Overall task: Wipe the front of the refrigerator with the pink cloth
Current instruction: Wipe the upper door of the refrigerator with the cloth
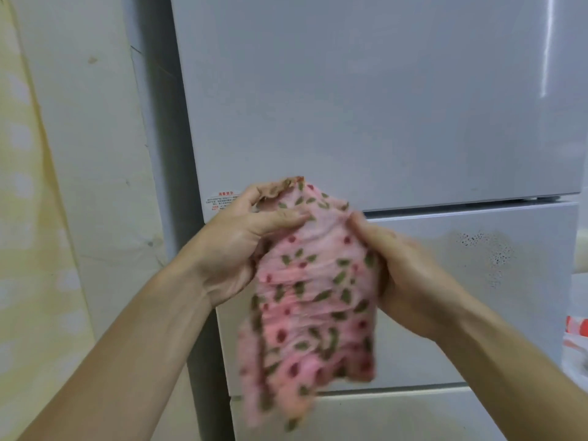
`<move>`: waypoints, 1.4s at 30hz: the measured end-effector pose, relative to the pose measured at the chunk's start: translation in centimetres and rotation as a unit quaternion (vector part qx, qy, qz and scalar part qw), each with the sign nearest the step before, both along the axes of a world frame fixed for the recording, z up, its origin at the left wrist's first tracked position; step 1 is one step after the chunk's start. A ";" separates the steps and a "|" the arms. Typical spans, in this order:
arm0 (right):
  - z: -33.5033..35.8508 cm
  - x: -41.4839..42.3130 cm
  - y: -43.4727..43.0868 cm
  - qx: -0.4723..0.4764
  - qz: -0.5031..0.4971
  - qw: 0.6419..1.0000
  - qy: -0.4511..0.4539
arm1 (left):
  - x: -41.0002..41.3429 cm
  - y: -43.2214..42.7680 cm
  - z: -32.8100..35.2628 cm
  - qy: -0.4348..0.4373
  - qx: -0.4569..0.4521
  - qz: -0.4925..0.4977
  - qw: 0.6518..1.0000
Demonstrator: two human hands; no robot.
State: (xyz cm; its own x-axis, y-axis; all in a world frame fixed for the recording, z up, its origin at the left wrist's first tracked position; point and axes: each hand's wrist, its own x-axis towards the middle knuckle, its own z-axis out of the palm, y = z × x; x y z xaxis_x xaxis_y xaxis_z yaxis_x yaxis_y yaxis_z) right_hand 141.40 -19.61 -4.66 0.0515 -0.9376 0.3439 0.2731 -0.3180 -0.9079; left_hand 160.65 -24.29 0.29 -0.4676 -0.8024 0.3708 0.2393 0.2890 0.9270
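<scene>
The white refrigerator (366,100) fills the view, with an upper door, a middle drawer and a lower drawer. A patch of droplets or specks (486,249) marks the middle drawer at the right. I hold the pink cloth (311,300), printed with red dots and green leaves, in front of the fridge and apart from it. My left hand (235,246) grips its top left edge. My right hand (401,265) grips its right side. The cloth hangs down, bunched and blurred.
A small red-lettered label (219,200) sits at the upper door's lower left corner, partly behind my left hand. A white wall (95,154) and a pale yellow curtain (22,218) stand at the left. Something red and white (577,332) shows at the right edge.
</scene>
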 end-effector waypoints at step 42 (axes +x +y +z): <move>4.3 -1.6 2.5 -0.181 -0.337 0.808 0.447 | 1.1 1.6 -3.1 -0.187 -0.350 0.339 0.853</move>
